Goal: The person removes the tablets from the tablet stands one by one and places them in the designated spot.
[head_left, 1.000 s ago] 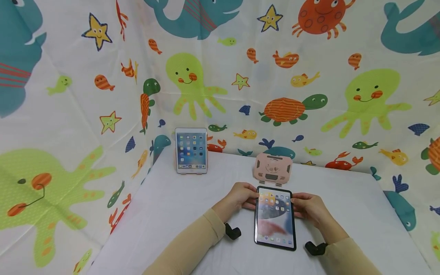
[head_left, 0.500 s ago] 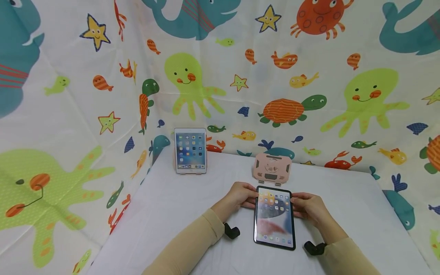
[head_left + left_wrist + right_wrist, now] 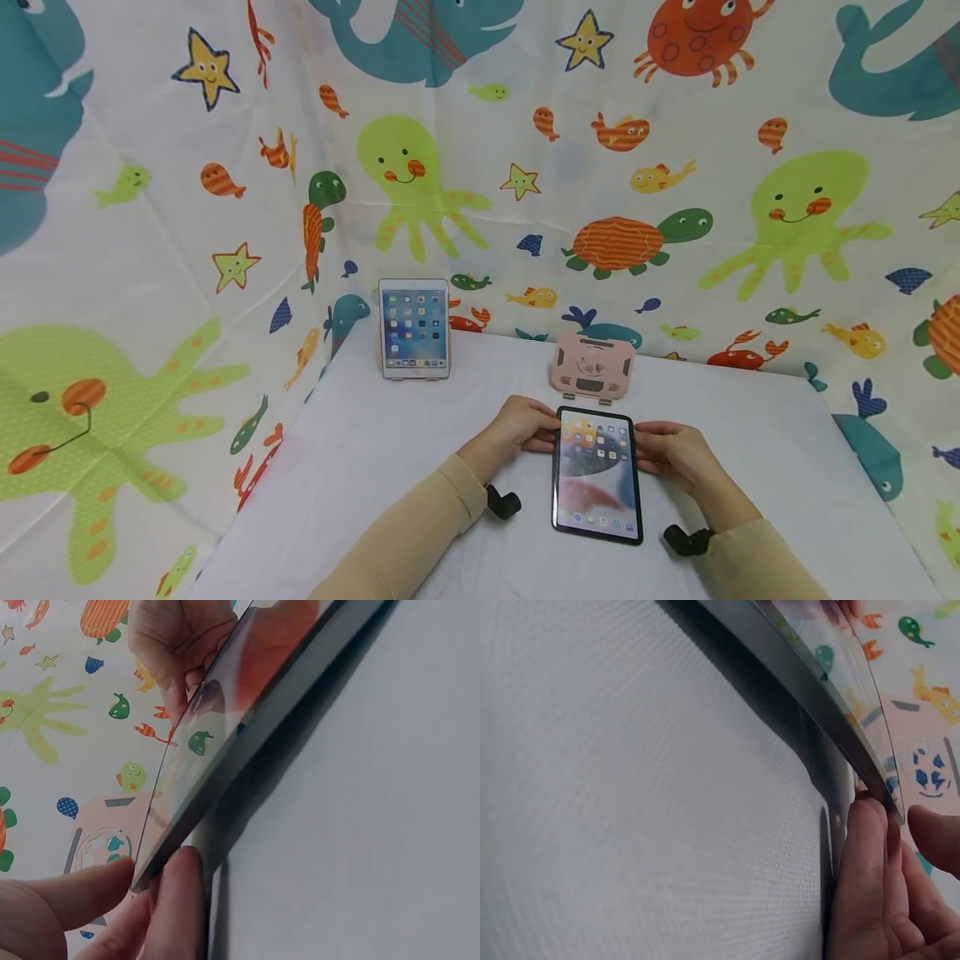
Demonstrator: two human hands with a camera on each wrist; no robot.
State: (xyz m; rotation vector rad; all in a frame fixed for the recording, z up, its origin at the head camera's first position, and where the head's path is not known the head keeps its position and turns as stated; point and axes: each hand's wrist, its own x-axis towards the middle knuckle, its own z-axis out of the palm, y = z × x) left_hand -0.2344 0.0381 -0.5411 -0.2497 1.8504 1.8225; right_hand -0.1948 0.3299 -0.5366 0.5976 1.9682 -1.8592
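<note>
Left hand (image 3: 531,425) and right hand (image 3: 678,454) pinch a glossy, round-cornered tablet (image 3: 597,479) — above finely textured white cloth (image 3: 337,442).

A broad tabletop (image 3: 300,500) is covered by smooth white cloth, on which a fine weave is shown in the right wrist view. Near its far left corner, a pink stand (image 3: 451,354) is set, almost hidden by the upright white-framed tablet with a blue screen (image 3: 415,333) that is borne by it. Toward the far edge, right of centre, a slotted pink plate-like stand with two small front tabs (image 3: 611,362) is placed upright. Just in front, a shadow is cast on the cloth by a black-rimmed rectangular tablet (image 3: 597,475); whether the cloth is touched by its near end cannot be told.
</note>
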